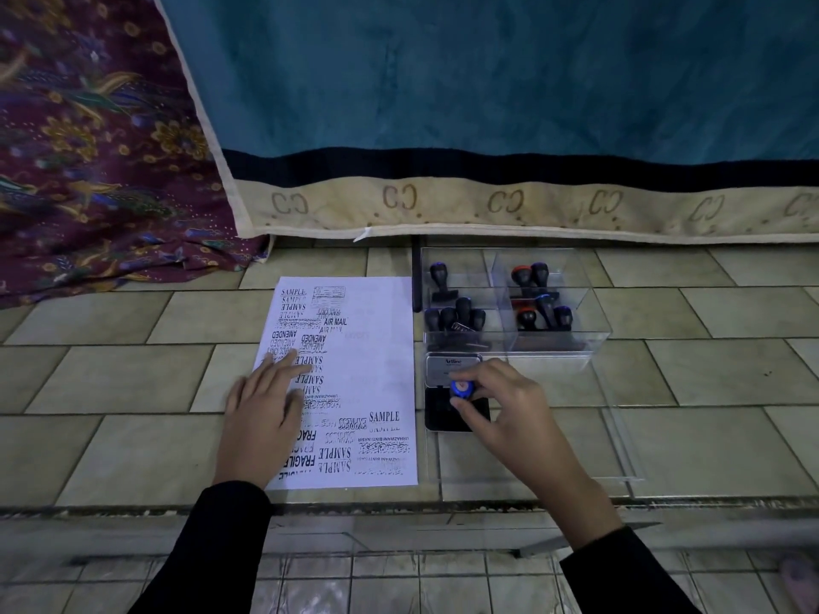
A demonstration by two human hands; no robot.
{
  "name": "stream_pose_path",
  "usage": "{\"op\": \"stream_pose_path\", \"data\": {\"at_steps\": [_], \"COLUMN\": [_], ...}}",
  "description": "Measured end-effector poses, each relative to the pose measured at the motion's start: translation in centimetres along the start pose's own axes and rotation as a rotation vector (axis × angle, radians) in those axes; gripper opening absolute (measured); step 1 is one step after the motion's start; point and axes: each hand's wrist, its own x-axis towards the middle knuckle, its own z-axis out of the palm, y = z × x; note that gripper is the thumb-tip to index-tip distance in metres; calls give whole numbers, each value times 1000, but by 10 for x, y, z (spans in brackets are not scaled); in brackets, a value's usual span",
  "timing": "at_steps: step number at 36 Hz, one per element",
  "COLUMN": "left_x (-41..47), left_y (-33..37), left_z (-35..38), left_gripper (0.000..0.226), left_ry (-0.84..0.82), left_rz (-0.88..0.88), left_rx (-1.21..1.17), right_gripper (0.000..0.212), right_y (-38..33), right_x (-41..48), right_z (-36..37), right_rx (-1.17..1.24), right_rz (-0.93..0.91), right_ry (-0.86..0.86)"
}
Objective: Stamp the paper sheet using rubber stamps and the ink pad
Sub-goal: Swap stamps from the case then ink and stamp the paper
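Observation:
A white paper sheet, covered on its left and lower parts with many black stamp prints, lies on the tiled floor. My left hand rests flat on its left edge, fingers spread. Right of the sheet sits the open ink pad, black pad below, silver lid hinged back. My right hand grips a rubber stamp by its blue-topped handle, held upright and down on the black pad. The stamp's face is hidden.
A clear plastic organiser just beyond the ink pad holds several black-handled stamps, some with blue or orange tops. Its clear lid lies flat to the right. A mattress edge and patterned cloth border the far side.

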Motion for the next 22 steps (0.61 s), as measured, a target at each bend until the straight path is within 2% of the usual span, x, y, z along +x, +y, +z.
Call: {"op": "stream_pose_path", "data": {"at_steps": [9,16,22], "left_x": [1,0,1], "left_y": [-4,-3,-3], "left_z": [3,3,3], "left_gripper": [34,34,34], "left_ry": [12,18,16], "left_rz": [7,7,-3], "left_rx": [5,13,10], "right_gripper": [19,19,18], "right_y": [-8,-8,-22], "right_x": [-3,-6,3], "right_z": [7,4,9], "right_rx": [-100,-92,1], "right_rz": [-60,-45,-64], "right_ry": [1,-28,29]}}
